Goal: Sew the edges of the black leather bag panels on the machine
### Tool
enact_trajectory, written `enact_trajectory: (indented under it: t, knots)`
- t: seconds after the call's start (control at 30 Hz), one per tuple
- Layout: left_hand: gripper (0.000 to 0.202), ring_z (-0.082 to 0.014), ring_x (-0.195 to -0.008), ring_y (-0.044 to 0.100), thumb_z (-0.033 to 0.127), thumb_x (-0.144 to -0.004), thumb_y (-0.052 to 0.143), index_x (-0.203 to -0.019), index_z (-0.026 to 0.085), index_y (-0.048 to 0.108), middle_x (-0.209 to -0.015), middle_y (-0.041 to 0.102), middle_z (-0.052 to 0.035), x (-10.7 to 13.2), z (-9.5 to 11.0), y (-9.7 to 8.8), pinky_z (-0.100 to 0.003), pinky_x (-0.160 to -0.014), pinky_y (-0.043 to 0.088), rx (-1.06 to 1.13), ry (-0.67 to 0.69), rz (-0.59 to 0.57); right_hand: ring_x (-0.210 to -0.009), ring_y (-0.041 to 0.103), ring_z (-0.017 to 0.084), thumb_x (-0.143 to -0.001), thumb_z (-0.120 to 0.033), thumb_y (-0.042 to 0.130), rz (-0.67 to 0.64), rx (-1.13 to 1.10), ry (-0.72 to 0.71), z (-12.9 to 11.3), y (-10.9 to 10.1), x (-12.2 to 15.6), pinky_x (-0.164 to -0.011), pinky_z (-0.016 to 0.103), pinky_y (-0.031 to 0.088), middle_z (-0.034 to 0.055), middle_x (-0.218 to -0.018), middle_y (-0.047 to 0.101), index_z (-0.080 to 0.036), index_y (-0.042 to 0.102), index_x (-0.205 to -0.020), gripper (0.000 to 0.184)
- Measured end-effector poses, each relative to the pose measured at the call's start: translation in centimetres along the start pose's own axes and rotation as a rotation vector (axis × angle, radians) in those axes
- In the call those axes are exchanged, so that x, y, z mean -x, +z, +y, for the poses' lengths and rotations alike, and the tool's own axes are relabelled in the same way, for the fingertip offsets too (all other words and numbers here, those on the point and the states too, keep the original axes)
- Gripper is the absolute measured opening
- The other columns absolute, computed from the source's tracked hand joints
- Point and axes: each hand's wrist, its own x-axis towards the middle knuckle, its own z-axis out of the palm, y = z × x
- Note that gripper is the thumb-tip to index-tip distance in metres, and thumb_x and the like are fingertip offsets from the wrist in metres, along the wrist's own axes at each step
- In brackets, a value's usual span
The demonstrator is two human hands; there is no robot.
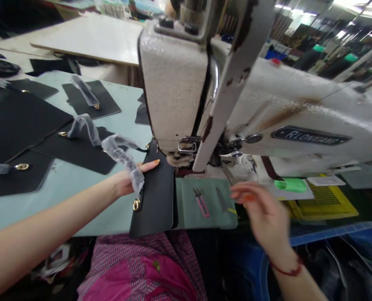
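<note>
A black leather-like panel (157, 188) lies under the sewing machine's needle and foot area. My left hand (130, 180) rests on its left part, index finger stretched flat toward the foot. A strap wrapped in clear plastic (123, 156) crosses over that hand, and a gold metal clasp (136, 204) sits at its lower end on the panel. To the right of the machine foot, my right hand (263, 205) is in the air, fingers bent and blurred by motion; whether they hold anything is unclear. Pink thread snips (201, 203) and a dark blade (221, 200) lie between the hands.
The white sewing machine head (176, 83) rises in the middle. More black panels (92, 98) with wrapped straps cover the left of the pale green table (79, 213). At right are a yellow basket (327, 205) and a blue bin (339, 232) holding dark pieces.
</note>
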Motion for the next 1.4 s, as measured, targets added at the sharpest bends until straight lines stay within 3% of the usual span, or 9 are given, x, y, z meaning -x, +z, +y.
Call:
enact_trajectory:
  t: [0.07,0.13,0.2,0.27,0.4,0.7,1.03,1.27,1.4]
  knots:
    - [0.014,-0.0226,-0.070,0.075,0.021,-0.084,0.067,-0.089,0.010,0.074,-0.085,0.077,-0.0137,0.0,-0.7,-0.1,-0.028,-0.066,0.062,0.020,-0.025,0.005,-0.080,0.067,0.019,-0.096,-0.042,0.051,-0.294,-0.288,0.164,-1.1,6.2,1.2,-0.069,0.030,0.054,0.0084,-0.095,0.070,-0.021,0.071,-0.101,0.029]
    - [0.015,-0.0231,-0.070,0.075,0.021,-0.085,0.065,-0.090,0.010,0.074,-0.084,0.077,-0.0140,-0.1,-1.1,-0.1,-0.030,-0.069,0.063,0.010,-0.030,-0.005,-0.069,0.065,0.018,-0.094,-0.055,0.048,-0.383,-0.517,0.385,-1.8,10.9,1.2,-0.052,0.025,0.050,0.0072,-0.082,0.067,-0.017,0.068,-0.094,0.043]
    - [0.016,-0.0228,-0.069,0.075,0.019,-0.087,0.063,-0.091,0.010,0.074,-0.083,0.077,-0.0138,-0.1,-1.2,-0.1,-0.032,-0.071,0.063,-0.022,-0.018,-0.018,-0.062,0.061,0.016,-0.091,-0.066,0.045,-0.402,-0.676,0.522,-2.3,13.7,0.1,-0.043,0.022,0.044,0.0050,-0.073,0.063,-0.016,0.064,-0.082,0.054]
    - [0.015,-0.0226,-0.068,0.075,0.017,-0.087,0.062,-0.092,0.009,0.074,-0.083,0.078,-0.0137,-0.1,-0.9,-0.2,-0.032,-0.070,0.063,-0.050,-0.003,-0.032,-0.052,0.053,0.012,-0.086,-0.071,0.048,-0.399,-0.745,0.572,-2.7,14.9,-1.1,-0.040,0.021,0.038,0.0010,-0.064,0.055,-0.017,0.058,-0.072,0.057]
    - [0.017,-0.0246,-0.071,0.075,0.014,-0.085,0.061,-0.094,0.008,0.074,-0.084,0.077,-0.0153,0.0,-0.1,-0.2,-0.035,-0.073,0.063,-0.048,0.011,-0.040,-0.042,0.036,0.007,-0.080,-0.066,0.060,-0.354,-0.740,0.543,-3.1,15.4,-2.3,-0.039,0.020,0.028,-0.0055,-0.053,0.039,-0.018,0.048,-0.060,0.054]
    - [0.018,-0.0276,-0.071,0.075,0.014,-0.080,0.066,-0.095,0.010,0.076,-0.078,0.077,-0.0153,0.2,-0.3,-0.2,-0.036,-0.072,0.063,0.066,0.045,0.016,-0.060,0.043,0.011,-0.085,-0.053,0.058,-0.268,-0.558,0.431,-3.6,15.5,-1.5,-0.051,0.022,0.029,-0.0006,-0.061,0.048,-0.014,0.064,-0.066,0.043]
    - [0.022,-0.0281,-0.081,0.075,0.014,-0.081,0.066,-0.101,0.007,0.073,-0.095,0.077,-0.0159,-0.5,-0.3,-1.0,-0.039,-0.078,0.062,0.051,0.050,-0.031,-0.056,0.029,0.009,-0.088,-0.050,0.053,-0.280,-0.556,0.398,-3.8,15.5,-2.0,-0.050,0.023,0.022,-0.0034,-0.059,0.032,-0.017,0.047,-0.059,0.044]
    - [0.016,-0.0258,-0.071,0.075,0.013,-0.082,0.064,-0.093,0.006,0.073,-0.081,0.077,-0.0128,-0.7,0.4,-0.9,-0.040,-0.074,0.063,0.051,0.012,0.024,-0.055,0.030,0.009,-0.087,-0.048,0.054,-0.260,-0.544,0.421,-4.1,15.7,-2.4,-0.050,0.024,0.022,-0.0034,-0.059,0.035,-0.017,0.050,-0.059,0.042]
    - [0.016,-0.0267,-0.075,0.075,0.013,-0.081,0.066,-0.093,0.007,0.073,-0.079,0.077,-0.0115,-1.2,0.5,-1.2,-0.043,-0.080,0.061,0.069,0.008,0.000,-0.055,0.031,0.009,-0.087,-0.048,0.054,-0.258,-0.538,0.416,-3.8,15.9,-2.6,-0.050,0.023,0.023,-0.0030,-0.059,0.037,-0.016,0.052,-0.061,0.041]
